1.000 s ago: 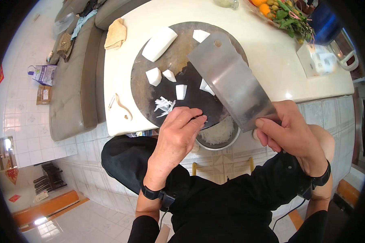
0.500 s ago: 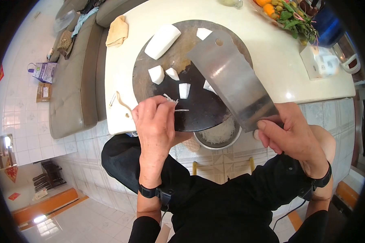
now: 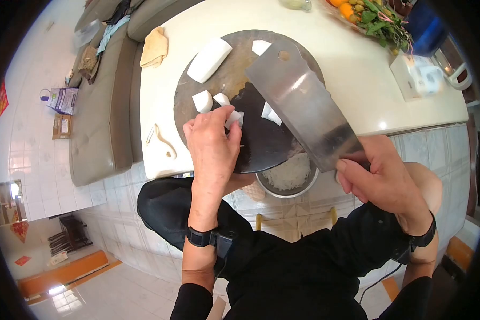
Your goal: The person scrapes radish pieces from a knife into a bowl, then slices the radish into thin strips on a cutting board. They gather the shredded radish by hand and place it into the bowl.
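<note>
My right hand (image 3: pixel 376 170) grips the handle end of a wide steel cleaver (image 3: pixel 306 101). The blade is held tilted across the right part of the round dark cutting board (image 3: pixel 261 146). My left hand (image 3: pixel 213 141) is over the board's near left part, thumb and fingers closed about a small white radish piece (image 3: pixel 234 119). Just beyond those fingers lie a radish chunk (image 3: pixel 202 101) and a smaller wedge (image 3: pixel 221 99). A long peeled radish length (image 3: pixel 209 60) rests at the far left of the board. Cut pieces (image 3: pixel 271 113) sit beside the blade, partly hidden.
Below the board's near edge, a metal bowl (image 3: pixel 312 178) holds white shreds (image 3: pixel 288 173). The pale table (image 3: pixel 357 101) carries a folded yellow cloth (image 3: pixel 154 47), a curled peel strip (image 3: pixel 165 143), a fruit and greens pile (image 3: pixel 376 24) and a white box (image 3: pixel 410 80).
My left hand has moved forward from the thin shreds at the board's near edge to the small radish piece. The cleaver stays nearly in place in my right hand.
</note>
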